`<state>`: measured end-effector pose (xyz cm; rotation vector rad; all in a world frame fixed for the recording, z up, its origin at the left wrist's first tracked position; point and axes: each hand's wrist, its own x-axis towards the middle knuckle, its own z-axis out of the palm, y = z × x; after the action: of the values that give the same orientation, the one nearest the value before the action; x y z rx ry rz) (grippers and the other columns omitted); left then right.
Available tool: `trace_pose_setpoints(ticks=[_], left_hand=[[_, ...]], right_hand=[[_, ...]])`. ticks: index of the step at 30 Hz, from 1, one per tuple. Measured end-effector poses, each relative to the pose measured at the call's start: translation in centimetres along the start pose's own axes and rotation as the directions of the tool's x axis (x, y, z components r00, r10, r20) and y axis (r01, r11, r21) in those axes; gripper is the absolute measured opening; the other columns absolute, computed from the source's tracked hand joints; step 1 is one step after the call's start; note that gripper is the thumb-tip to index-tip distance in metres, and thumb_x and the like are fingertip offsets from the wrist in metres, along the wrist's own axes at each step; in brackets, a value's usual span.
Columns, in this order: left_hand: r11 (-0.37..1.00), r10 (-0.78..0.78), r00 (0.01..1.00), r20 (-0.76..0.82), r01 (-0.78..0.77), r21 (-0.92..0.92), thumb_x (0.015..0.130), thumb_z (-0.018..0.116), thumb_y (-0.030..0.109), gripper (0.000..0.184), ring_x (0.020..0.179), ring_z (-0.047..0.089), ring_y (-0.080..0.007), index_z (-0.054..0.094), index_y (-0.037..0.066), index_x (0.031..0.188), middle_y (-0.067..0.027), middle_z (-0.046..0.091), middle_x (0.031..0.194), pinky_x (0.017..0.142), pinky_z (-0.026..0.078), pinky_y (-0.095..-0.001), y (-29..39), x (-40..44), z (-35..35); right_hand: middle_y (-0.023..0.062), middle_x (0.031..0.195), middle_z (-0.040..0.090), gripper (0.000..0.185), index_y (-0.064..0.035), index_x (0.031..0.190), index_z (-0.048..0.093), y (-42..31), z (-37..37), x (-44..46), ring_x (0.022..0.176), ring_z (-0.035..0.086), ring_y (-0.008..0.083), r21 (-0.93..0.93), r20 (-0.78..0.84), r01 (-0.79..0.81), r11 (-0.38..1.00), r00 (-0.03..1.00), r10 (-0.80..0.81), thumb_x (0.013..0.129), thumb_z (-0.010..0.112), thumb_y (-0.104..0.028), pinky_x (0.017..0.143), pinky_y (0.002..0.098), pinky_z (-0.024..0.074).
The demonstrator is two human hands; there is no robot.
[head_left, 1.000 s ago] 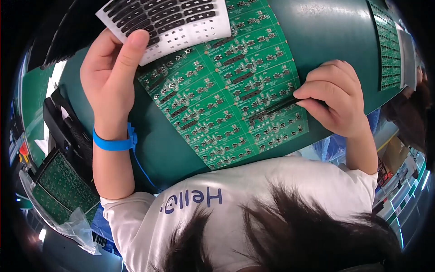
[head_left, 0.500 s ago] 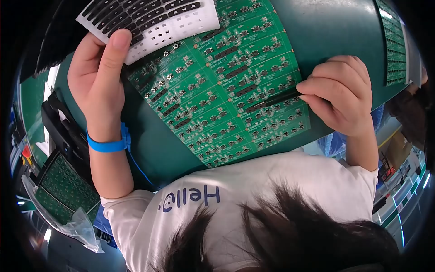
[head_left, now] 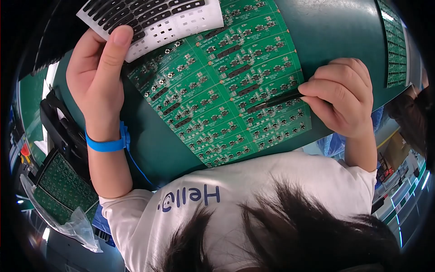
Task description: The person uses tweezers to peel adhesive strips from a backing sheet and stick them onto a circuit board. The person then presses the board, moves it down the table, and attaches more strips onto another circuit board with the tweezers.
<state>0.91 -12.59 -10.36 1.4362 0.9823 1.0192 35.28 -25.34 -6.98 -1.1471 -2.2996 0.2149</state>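
My left hand (head_left: 102, 75) pinches a white backing sheet (head_left: 190, 20) bearing rows of black adhesive strips, with bare cut-outs along its lower part. A blue strap (head_left: 106, 144) with a cord circles that wrist. Below and right of the sheet lies a green circuit board panel (head_left: 217, 97) with many small switches, and several black strips sit on it. My right hand (head_left: 340, 95) is closed on black tweezers (head_left: 285, 99). Their tips are at a black strip (head_left: 257, 108) on the panel's right column; whether they grip it I cannot tell.
The panel rests on a dark green mat (head_left: 335, 31). More circuit boards (head_left: 393, 50) stand at the far right edge. At lower left, another board panel (head_left: 65, 186) lies beside clear plastic wrap (head_left: 81, 229). A black object (head_left: 63, 122) is left of my left forearm.
Both hands stay nearly in place. The sheet has shifted slightly to the right, and the tweezers' tips remain at the same strip on the panel.
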Motion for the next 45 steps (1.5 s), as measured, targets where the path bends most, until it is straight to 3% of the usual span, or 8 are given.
trace_pose_setpoints(ticks=[11, 23, 26, 38, 45], left_hand=[[1.000, 0.001, 1.000, 0.029, -0.001, 0.028, 0.098, 0.056, 0.008, 0.023, 0.106, 0.060, -0.0173, 0.060, -0.009, 0.114, -0.0147, 0.064, 0.116, 0.098, 0.044, -0.0305, 0.0, 0.0, -0.4], [0.999, -0.009, 1.000, 0.024, 0.008, 0.053, 0.097, 0.058, 0.011, 0.023, 0.096, 0.058, -0.0125, 0.061, -0.008, 0.110, -0.0114, 0.065, 0.109, 0.087, 0.044, -0.0244, 0.2, 0.0, -0.6], [0.996, 0.023, 0.993, 0.115, -0.032, 0.079, 0.097, 0.058, 0.010, 0.022, 0.093, 0.057, -0.0115, 0.061, -0.008, 0.109, -0.0107, 0.065, 0.108, 0.085, 0.044, -0.0234, 1.5, 0.0, 1.4], [0.995, -0.025, 0.997, 0.075, 0.017, 0.098, 0.097, 0.056, 0.007, 0.025, 0.108, 0.060, -0.0185, 0.059, -0.009, 0.116, -0.0158, 0.064, 0.118, 0.098, 0.045, -0.0312, 1.4, -0.1, 1.1], [0.996, -0.033, 0.996, 0.085, 0.025, 0.090, 0.097, 0.057, 0.007, 0.025, 0.106, 0.060, -0.0179, 0.060, -0.009, 0.116, -0.0147, 0.065, 0.117, 0.098, 0.045, -0.0309, 1.4, 0.0, 1.2]], right_hand=[[0.0002, 0.081, 0.062, 0.025, -0.0131, 0.084, 0.070, 0.0, 0.0, 0.1, 0.069, 0.059, 0.0185, -0.017, -0.006, 0.012, 1.000, 1.000, -0.012, 0.061, 0.078, -0.017, 0.057, 0.0299, 0.0383], [0.0005, 0.081, 0.062, 0.025, -0.0128, 0.084, 0.070, -0.2, 0.0, 0.2, 0.068, 0.059, 0.0191, -0.024, -0.009, 0.018, 1.000, 1.000, -0.019, 0.061, 0.078, -0.017, 0.057, 0.0298, 0.0393], [0.0007, 0.080, 0.062, 0.025, -0.0125, 0.084, 0.069, -0.2, 0.0, 0.2, 0.068, 0.059, 0.0193, -0.037, -0.011, 0.024, 0.999, 1.000, -0.024, 0.061, 0.078, -0.017, 0.057, 0.0299, 0.0393], [0.0008, 0.082, 0.062, 0.027, -0.0131, 0.086, 0.070, -0.2, -0.4, 0.0, 0.068, 0.059, 0.0194, -0.003, -0.034, 0.000, 1.000, 0.999, 0.000, 0.061, 0.077, -0.017, 0.056, 0.0295, 0.0392], [0.0027, 0.083, 0.062, 0.027, -0.0113, 0.087, 0.070, 0.1, -0.9, 0.3, 0.069, 0.059, 0.0208, -0.029, 0.009, 0.035, 0.999, 0.999, -0.034, 0.061, 0.078, -0.015, 0.059, 0.0310, 0.0415]])
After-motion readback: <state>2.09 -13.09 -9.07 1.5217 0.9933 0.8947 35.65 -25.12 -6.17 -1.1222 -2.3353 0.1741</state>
